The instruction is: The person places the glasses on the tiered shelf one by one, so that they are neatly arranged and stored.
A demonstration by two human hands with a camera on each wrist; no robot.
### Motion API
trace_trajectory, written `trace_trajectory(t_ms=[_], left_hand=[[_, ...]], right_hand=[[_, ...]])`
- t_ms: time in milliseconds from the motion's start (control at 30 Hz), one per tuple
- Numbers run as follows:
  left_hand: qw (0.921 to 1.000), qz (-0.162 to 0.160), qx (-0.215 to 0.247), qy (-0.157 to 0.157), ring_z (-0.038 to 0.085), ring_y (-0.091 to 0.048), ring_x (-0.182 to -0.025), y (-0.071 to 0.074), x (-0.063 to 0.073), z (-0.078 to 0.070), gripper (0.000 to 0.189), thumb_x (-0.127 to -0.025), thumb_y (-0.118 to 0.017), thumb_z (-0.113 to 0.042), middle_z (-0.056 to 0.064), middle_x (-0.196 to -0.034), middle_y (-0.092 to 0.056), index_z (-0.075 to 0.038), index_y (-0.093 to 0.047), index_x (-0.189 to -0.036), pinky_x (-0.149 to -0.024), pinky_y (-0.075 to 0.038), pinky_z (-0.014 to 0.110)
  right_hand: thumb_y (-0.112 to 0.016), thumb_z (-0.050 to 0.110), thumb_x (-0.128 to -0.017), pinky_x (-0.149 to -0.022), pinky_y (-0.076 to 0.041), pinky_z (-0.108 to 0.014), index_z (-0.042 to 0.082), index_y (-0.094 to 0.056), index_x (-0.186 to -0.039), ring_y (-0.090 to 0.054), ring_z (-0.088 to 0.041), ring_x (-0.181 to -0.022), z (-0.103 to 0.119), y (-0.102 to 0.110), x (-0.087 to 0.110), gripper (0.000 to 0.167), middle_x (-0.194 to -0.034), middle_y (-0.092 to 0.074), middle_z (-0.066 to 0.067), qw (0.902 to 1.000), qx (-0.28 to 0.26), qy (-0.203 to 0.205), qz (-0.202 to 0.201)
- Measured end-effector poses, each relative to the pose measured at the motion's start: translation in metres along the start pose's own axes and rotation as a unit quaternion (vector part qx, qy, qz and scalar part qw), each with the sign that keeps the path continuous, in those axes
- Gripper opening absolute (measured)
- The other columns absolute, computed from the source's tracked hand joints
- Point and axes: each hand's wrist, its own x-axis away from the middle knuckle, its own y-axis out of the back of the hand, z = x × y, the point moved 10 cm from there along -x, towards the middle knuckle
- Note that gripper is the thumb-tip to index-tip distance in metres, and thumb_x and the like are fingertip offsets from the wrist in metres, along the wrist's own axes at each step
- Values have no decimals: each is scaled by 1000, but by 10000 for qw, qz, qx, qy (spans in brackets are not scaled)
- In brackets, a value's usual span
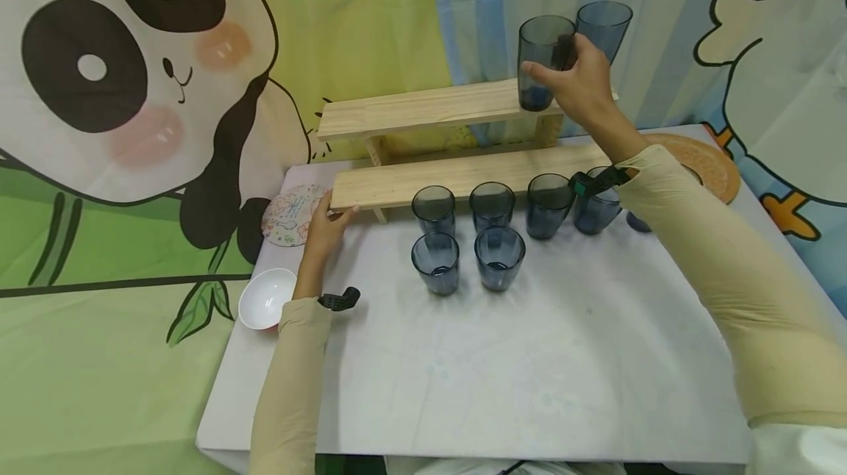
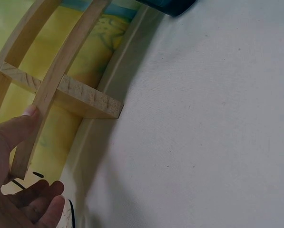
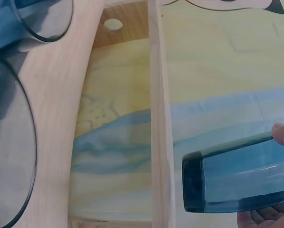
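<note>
My right hand (image 1: 585, 81) grips a blue-grey glass tumbler (image 1: 537, 56) near the right part of a two-tier wooden shelf's upper board (image 1: 423, 105). In the right wrist view, the held tumbler (image 3: 241, 178) appears beside the board, with thumb and fingers on opposite sides. Another tumbler (image 1: 605, 23) is behind the hand at the board's right end. My left hand (image 1: 323, 231) holds the left end of the lower board (image 1: 423, 179); in the left wrist view its thumb lies on the board's edge (image 2: 49, 95) and the other fingers are curled near the end.
Several similar tumblers (image 1: 435, 265) stand on the white-covered table (image 1: 463, 372) before the shelf. A white bowl (image 1: 267, 300) and a patterned round mat (image 1: 291, 214) lie at left. A brown round woven piece (image 1: 717, 166) is behind my right arm. Printed curtains (image 1: 370, 19) hang behind.
</note>
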Motion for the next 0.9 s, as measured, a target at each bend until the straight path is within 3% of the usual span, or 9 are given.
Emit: trace_trajectory(t_ms=[400, 900], left_hand=[[9999, -2, -7, -145, 40, -49, -144, 0, -1, 0, 83, -103, -71, -35, 20, -169, -32, -10, -25, -168, -121, -41, 51], [10000, 8, -16, -83, 41, -50, -143, 1, 0, -1, 82, -103, -70, -36, 19, -167, -36, -12, -27, -168, -120, -43, 53]], right_hand=[[-79, 53, -91, -82, -40, -28, 19, -56, -114, -49, -4, -88, -3, -7, -17, 47, -95, -51, 14, 9991, 142, -259, -313], [-78, 53, -92, -92, -46, -31, 16, -59, -132, -53, -5, -100, -10, -11, -24, 57, -108, -57, 12, 9980, 34, -479, -418]])
